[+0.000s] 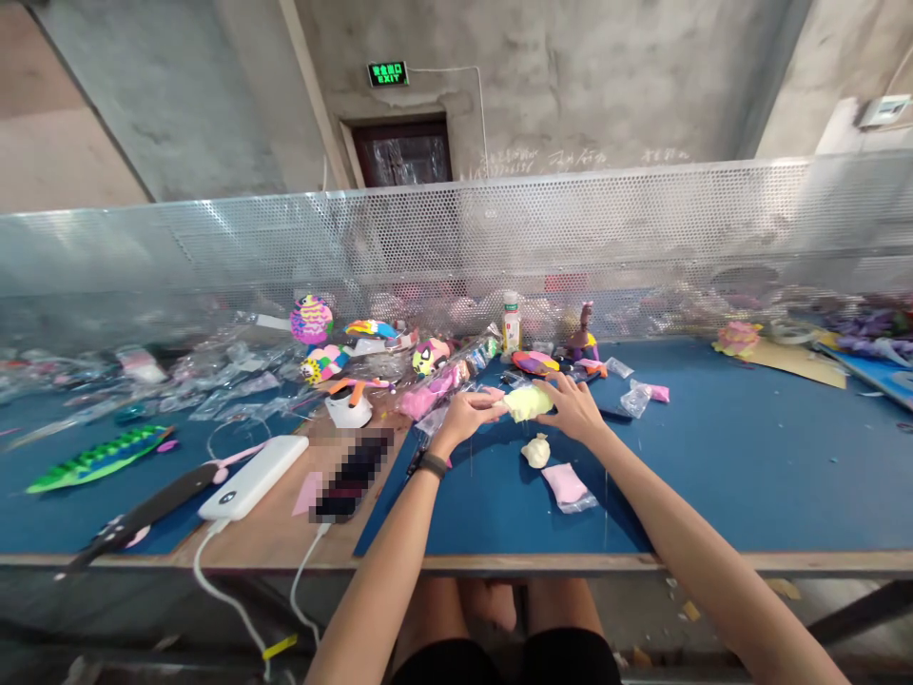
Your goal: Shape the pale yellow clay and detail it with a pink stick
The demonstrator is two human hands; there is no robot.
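Between my two hands is a lump of pale yellow modelling clay (529,402), stretched sideways just above the blue mat. My left hand (471,416) pinches its left end, and a dark band circles that wrist. My right hand (573,404) has its fingers curved around the right end. Closer to me lie a cream-coloured clay ball (535,451) with a twisted tip and a pink clay pack (567,483) partly in clear wrapping. Another small pink clay pack (660,393) rests in plastic to the right.
A white power bank (253,479) and a phone (353,476) with cables lie on the left. Painted clay figures (432,357), a bottle (512,323) and clear wrappers crowd the back. A perforated metal screen (571,219) stands behind the table. A green leaf-shaped piece (104,459) lies far left.
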